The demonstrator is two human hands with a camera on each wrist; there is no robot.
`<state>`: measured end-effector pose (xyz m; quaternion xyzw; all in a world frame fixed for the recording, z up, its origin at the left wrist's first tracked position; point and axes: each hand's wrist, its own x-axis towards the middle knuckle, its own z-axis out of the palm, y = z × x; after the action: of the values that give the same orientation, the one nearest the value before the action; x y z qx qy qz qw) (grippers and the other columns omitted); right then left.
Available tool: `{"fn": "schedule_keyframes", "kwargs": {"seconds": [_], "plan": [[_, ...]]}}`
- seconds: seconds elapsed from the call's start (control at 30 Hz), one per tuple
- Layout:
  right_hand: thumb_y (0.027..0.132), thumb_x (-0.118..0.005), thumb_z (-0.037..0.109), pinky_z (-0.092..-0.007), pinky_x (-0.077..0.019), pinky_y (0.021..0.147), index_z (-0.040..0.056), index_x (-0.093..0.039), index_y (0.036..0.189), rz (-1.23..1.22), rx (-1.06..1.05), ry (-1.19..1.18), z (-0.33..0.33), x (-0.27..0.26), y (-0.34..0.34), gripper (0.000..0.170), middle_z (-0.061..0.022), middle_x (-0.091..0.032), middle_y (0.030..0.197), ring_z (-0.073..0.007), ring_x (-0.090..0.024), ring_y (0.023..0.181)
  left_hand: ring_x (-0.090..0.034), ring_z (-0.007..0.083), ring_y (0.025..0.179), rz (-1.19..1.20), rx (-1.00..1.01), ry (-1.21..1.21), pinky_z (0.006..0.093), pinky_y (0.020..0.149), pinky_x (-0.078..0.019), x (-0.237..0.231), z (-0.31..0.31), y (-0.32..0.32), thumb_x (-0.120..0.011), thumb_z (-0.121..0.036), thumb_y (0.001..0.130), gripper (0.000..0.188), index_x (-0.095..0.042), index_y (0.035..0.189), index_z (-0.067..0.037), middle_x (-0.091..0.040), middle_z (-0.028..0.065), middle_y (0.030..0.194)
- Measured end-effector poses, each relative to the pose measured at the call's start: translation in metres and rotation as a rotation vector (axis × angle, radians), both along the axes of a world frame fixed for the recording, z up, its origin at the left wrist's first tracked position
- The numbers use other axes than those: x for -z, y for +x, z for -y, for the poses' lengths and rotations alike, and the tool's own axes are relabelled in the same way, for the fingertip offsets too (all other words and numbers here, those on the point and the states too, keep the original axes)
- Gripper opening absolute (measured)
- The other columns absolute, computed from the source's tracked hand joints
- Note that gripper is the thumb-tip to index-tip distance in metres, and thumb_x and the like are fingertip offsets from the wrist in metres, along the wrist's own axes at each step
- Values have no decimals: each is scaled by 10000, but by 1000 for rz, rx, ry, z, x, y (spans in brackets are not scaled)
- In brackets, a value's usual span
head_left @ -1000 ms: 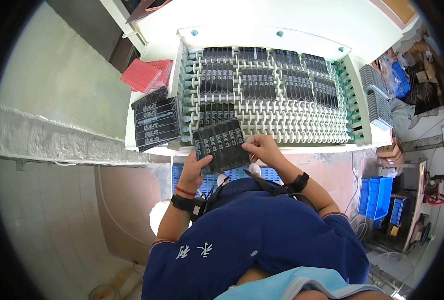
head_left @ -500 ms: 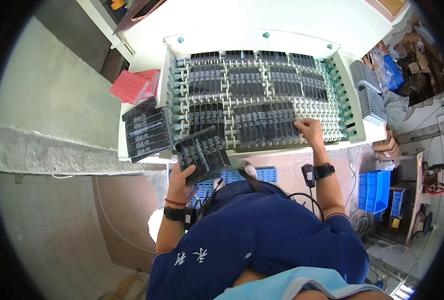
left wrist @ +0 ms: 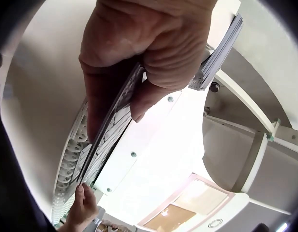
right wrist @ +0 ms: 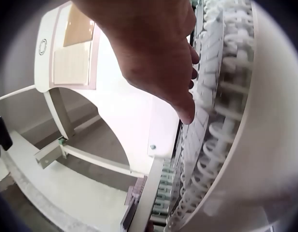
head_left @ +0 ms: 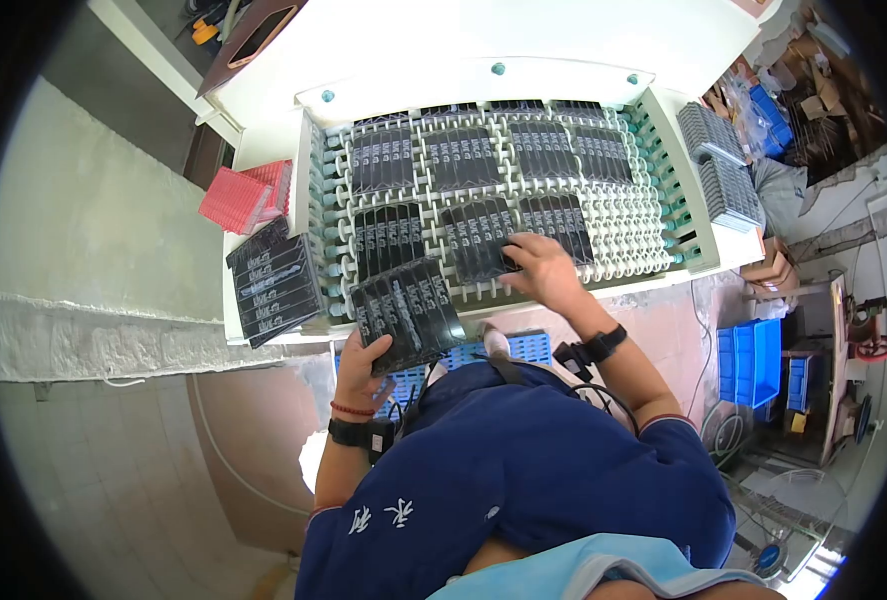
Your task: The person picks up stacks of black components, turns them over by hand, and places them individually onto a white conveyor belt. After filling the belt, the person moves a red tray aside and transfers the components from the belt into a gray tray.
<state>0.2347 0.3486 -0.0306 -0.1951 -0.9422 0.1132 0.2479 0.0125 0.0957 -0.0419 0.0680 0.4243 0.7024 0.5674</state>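
Note:
The left hand [head_left: 362, 372] grips a flat black pack [head_left: 411, 312] with pale markings at its lower left edge, thumb on top, over the front edge of the roller bed [head_left: 619, 235]. In the left wrist view the left hand [left wrist: 144, 53] holds this pack [left wrist: 113, 111] edge-on between thumb and fingers. Fingers of the right hand [head_left: 549, 274] touch the right edge of another black pack [head_left: 477, 240] lying on the rollers. The right wrist view shows the right hand [right wrist: 151, 58] above the packs, thumb extended; its fingertips are partly hidden.
More black packs [head_left: 464, 158] lie in rows on the rollers. Left of the bed are red packs [head_left: 235, 198] and stacked black packs [head_left: 276, 285]; grey packs [head_left: 729, 190] stand on the right ledge. Blue crates [head_left: 749, 362] stand lower right, and a phone [head_left: 264, 37] lies upper left.
The right hand has gone from the held pack to the rollers, then leftward to the nearer pack. Two more packs now lie in the front row. The left hand still holds its pack, slightly lower.

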Motion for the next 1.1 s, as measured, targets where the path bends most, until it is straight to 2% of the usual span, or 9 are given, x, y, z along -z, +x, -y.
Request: {"fn": "schedule_keyframes", "kwargs": {"seconds": [0.23, 0.33, 0.43, 0.47, 0.57, 0.73, 0.83, 1.0, 1.1], "plan": [[712, -713, 335, -399, -432, 878, 74, -608, 998, 68, 125, 23, 16, 19, -31, 401, -114, -568, 1119, -278, -519, 1075, -628, 208, 905, 11, -20, 8, 347, 800, -536, -11, -4, 10, -596, 40, 806, 382, -479, 1168, 8, -610, 111, 1048], [747, -706, 331, -364, -472, 795, 51, -630, 950, -71, 100, -152, 28, 0, -28, 355, -124, -617, 993, -250, -585, 963, -627, 207, 901, 18, -39, 23, 341, 806, -530, -14, -5, 12, -599, 41, 803, 373, -485, 1158, 18, -609, 111, 1053], [791, -693, 300, -319, -498, 686, 20, -644, 887, 77, -11, -957, 43, -14, -24, 300, -113, -650, 843, -190, -629, 812, -625, 204, 898, 23, -24, 34, 334, 809, -526, -19, -14, 16, -599, 43, 803, 369, -487, 1153, 25, -611, 110, 1046], [828, -666, 244, -272, -493, 558, 0, -643, 857, -109, -77, -1021, 54, 9, -23, 247, -84, -647, 717, -129, -620, 641, -624, 203, 899, 18, -15, 36, 333, 810, -524, -18, -19, 18, -597, 45, 803, 365, -488, 1151, 27, -611, 109, 1043], [841, -652, 203, -241, -478, 501, -1, -653, 869, 50, -39, -1420, 49, 9, -15, 206, -64, -637, 702, -102, -598, 568, -622, 201, 902, 3, 9, 44, 330, 814, -521, -14, -30, 21, -591, 50, 805, 356, -492, 1147, 30, -611, 109, 1038], [851, -628, 224, -228, -478, 494, -18, -666, 928, -211, 352, -1217, -18, -9, 50, 258, -31, -639, 748, -90, -576, 577, -620, 208, 926, -1, 28, 77, 337, 826, -515, -12, -33, 23, -565, 21, 829, 346, -489, 1166, 36, -609, 124, 1060], [840, -634, 263, -226, -431, 465, -11, -681, 918, -315, 688, -853, -85, -7, 118, 288, -30, -621, 661, -83, -526, 502, -613, 225, 960, 71, 64, 159, 354, 856, -498, -21, -26, 22, -542, -42, 851, 332, -491, 1166, 49, -606, 141, 1082], [830, -627, 236, -276, -393, 471, -29, -684, 813, -77, 800, -485, -162, 16, 185, 272, -51, -565, 534, -105, -508, 479, -598, 255, 1003, 90, 102, 191, 380, 894, -473, -19, -11, 17, -525, -73, 851, 362, -481, 1179, 74, -597, 163, 1113], [794, -649, 252, -325, -459, 559, -14, -683, 849, -42, 803, -344, -171, 17, 199, 274, -131, -643, 645, -180, -567, 518, -590, 253, 1018, 58, 98, 205, 379, 901, -466, -5, -5, 13, -528, -65, 851, 366, -479, 1186, 75, -591, 165, 1127]]}}
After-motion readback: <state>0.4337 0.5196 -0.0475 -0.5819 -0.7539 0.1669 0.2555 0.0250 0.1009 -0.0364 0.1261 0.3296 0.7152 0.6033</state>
